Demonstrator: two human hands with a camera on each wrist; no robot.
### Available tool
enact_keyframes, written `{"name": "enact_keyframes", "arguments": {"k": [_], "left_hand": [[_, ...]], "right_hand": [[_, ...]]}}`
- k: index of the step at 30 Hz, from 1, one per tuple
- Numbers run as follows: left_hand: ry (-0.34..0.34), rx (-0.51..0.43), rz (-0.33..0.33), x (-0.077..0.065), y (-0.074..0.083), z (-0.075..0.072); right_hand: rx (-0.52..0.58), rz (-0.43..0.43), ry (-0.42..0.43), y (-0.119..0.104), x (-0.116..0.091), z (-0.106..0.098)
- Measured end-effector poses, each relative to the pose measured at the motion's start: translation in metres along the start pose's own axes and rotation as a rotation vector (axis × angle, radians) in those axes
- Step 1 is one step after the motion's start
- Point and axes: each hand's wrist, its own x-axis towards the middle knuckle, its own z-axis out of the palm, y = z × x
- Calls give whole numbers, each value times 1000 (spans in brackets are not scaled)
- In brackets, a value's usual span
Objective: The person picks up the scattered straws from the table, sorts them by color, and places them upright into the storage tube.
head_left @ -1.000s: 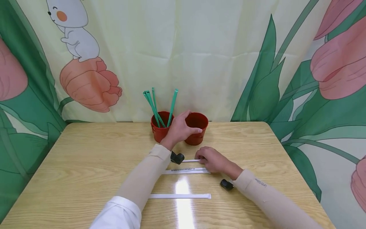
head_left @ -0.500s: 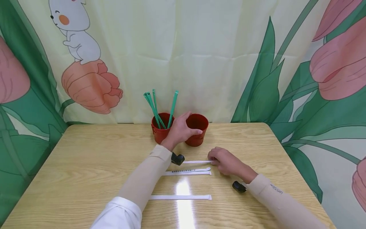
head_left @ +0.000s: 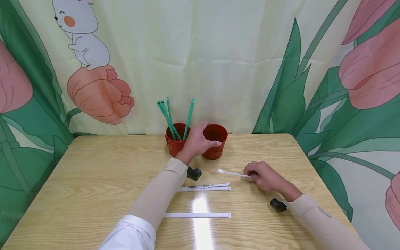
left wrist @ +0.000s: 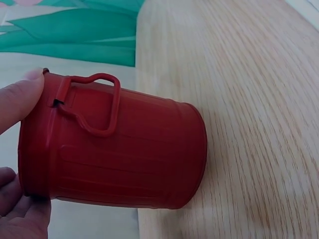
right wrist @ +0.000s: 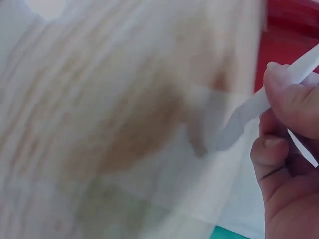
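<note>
My left hand [head_left: 198, 140] grips the rim of the right-hand small red bucket [head_left: 214, 153], which stands upright near the table's back edge. In the left wrist view, the thumb and fingers lie on opposite sides of this bucket [left wrist: 124, 149], and a wire handle [left wrist: 112, 107] shows on its wall. To the right, my right hand [head_left: 264, 177] pinches a white paper-wrapped straw [head_left: 232, 173] near one end, its other end pointing left and slightly up. The right wrist view shows the straw [right wrist: 244, 117] between thumb and fingers, slanting over the wood.
A second red bucket [head_left: 175, 148] stands left of the gripped one, holding several green-wrapped straws [head_left: 189, 118]. Two white-wrapped straws [head_left: 206, 189] lie close together on the wooden table [head_left: 109, 173], and another white-wrapped straw [head_left: 200, 215] lies nearer the front. A printed curtain [head_left: 225, 69] hangs behind.
My right hand has moved right with the white straw, drawing it out from behind the left wrist and turning its free end slightly up. My left hand stays on the bucket.
</note>
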Motion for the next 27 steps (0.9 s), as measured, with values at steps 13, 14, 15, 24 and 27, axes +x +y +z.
{"name": "enact_keyframes", "arguments": {"k": [13,14,15,24,27], "left_hand": [[3,-24,-22,-1,0,-1],[8,-29,-22,-2,0,-2],[13,-32,-21,-2,0,-2],[-3,-47,-16,-1,-3,1],[-3,-51,-8,0,-3,2]], "right_hand": [[298,102,102,-24,16,-22],[305,99,110,-27,20,-24],[309,93,119,-31,24,-26],[341,94,200,-50,57,-41],[337,84,231,-54,70,-47]]}}
